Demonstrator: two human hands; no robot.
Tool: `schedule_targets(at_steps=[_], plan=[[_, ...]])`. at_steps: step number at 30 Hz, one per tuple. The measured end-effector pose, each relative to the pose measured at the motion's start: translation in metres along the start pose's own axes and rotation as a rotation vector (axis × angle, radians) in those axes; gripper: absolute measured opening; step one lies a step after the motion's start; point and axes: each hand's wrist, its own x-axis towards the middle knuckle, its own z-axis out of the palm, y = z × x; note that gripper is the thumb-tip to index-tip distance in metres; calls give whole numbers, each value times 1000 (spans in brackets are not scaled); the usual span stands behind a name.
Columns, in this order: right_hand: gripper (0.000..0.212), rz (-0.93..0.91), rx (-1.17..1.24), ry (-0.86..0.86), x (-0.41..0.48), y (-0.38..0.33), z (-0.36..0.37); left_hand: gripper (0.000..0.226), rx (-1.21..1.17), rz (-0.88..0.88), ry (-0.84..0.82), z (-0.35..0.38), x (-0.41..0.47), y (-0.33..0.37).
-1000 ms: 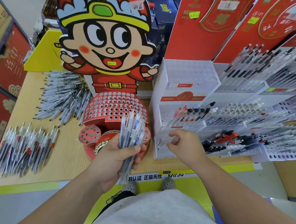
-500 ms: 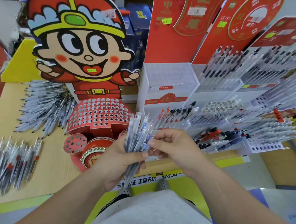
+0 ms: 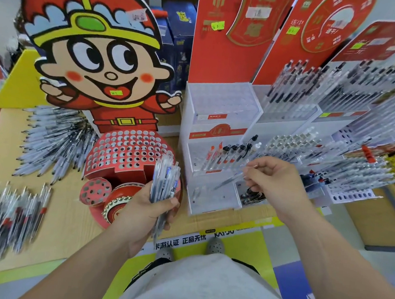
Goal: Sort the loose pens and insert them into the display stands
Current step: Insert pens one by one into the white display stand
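My left hand (image 3: 141,211) grips a bundle of clear pens (image 3: 165,179) with blue and dark refills, held upright in front of the red cartoon stand (image 3: 127,154). My right hand (image 3: 273,179) pinches one clear pen (image 3: 230,180), its tip slanting down-left over the lowest tier of the white tiered stand (image 3: 212,196). That stand's middle tier holds a short row of red and black pens (image 3: 231,153). The red stand's dotted holes hold no pens.
Two loose heaps lie on the wooden table: black-tipped pens (image 3: 53,140) at the back left, red-accented pens (image 3: 10,209) at the front left. Filled acrylic stands (image 3: 330,157) crowd the right. Red backboards (image 3: 233,36) rise behind. The table edge runs near my feet.
My right hand drew one pen out of the bundle and carried it right, towards the white stand's lower tier. The left hand stayed put, and the view shifted.
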Motion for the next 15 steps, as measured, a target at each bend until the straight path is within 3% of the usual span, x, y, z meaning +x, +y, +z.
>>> schedule_targets(at_steps=[7, 15], plan=[[10, -194, -435, 19, 12, 38, 24, 14, 2, 28, -34, 2, 1, 1], [13, -376, -613, 61, 16, 64, 48, 20, -1, 33, -3, 1, -5, 1]])
